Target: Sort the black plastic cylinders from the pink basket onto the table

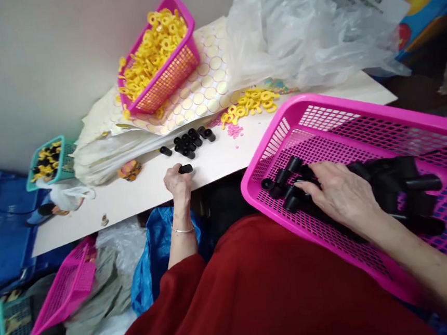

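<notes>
Over the white tabletop (143,192), my left hand (177,181) pinches a short black cylinder (185,168) between thumb and fingers. Just beyond it lies a loose cluster of several black cylinders (188,142), some showing hollow ends. My right hand (339,191) reaches into a large pink mesh basket (278,123) on the right. Its fingers curl down among black cylinders (283,178) there; the fingertips are partly hidden, so whether they hold one is unclear. Longer black pieces (420,183) lie beside and beyond that hand.
Yellow ring-ended pieces fill a pink basket (188,61) at the back, and more yellow pieces (249,104) lie near small pink bits (235,130). Clear plastic bags (293,31) are heaped behind. A teal basket (66,158) stands at far left; a blue bag (143,279) hangs below.
</notes>
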A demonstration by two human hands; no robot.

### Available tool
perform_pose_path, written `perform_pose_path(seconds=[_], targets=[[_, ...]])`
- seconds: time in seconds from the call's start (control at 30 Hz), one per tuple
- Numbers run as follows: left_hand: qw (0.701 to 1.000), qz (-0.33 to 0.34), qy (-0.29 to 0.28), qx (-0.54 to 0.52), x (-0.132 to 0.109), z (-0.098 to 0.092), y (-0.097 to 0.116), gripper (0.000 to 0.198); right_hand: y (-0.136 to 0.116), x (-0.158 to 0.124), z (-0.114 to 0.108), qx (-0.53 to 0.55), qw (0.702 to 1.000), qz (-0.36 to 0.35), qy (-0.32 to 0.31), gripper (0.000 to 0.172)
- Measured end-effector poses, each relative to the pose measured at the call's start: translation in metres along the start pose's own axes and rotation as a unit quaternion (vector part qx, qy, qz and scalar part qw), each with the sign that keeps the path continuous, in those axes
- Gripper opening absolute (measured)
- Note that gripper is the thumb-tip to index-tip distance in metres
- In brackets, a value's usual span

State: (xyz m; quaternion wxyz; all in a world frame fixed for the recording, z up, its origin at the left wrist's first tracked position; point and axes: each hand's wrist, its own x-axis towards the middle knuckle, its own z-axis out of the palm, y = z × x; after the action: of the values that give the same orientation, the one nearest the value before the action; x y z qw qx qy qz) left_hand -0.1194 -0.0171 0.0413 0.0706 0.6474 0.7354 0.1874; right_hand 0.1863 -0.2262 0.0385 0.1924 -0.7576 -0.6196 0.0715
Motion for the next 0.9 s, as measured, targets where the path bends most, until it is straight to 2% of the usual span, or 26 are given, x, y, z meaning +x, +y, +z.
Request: perform_pose_path(seconds=[0.1,0.2,0.4,0.57,0.7,0.8,0.87,0.9], targets=[[0.997,-0.032,0.013,0.072,0.022,0.005,-0.015,0.036,-0.005,0.015,0.011,-0.04,0.999,0.005,-0.03,0.025],[0.995,-0.038,0.028,0.087,0.039,0.011,-0.018,0.035,-0.001,0.024,0.015,-0.055,0.997,0.009,-0.051,0.018],[0.993,-0.02,0.038,0.114,0.064,0.02,-0.006,0.029,0.009,0.026,0.006,-0.071,0.994,0.025,-0.079,0.018],[0.993,0.007,0.038,0.112,0.072,0.02,0.004,0.031,0.006,0.029,0.004,-0.071,0.993,-0.005,-0.097,0.018],[0.994,0.035,0.083,0.066,0.06,0.013,0.018,0.033,0.012,0.031,0.0,-0.02,0.992,-0.019,-0.119,0.015],[0.987,0.104,0.125,-0.012,0.03,0.009,0.043,0.031,0.019,0.027,-0.008,0.019,0.997,0.002,-0.077,0.012],[0.968,0.226,0.076,-0.081,-0.001,0.006,0.065,0.024,0.021,0.02,-0.015,0.056,0.998,0.03,-0.023,0.011],[0.942,0.316,0.01,-0.11,-0.019,0.005,0.077,0.02,0.021,0.015,-0.019,0.081,0.996,0.045,0.004,0.014]])
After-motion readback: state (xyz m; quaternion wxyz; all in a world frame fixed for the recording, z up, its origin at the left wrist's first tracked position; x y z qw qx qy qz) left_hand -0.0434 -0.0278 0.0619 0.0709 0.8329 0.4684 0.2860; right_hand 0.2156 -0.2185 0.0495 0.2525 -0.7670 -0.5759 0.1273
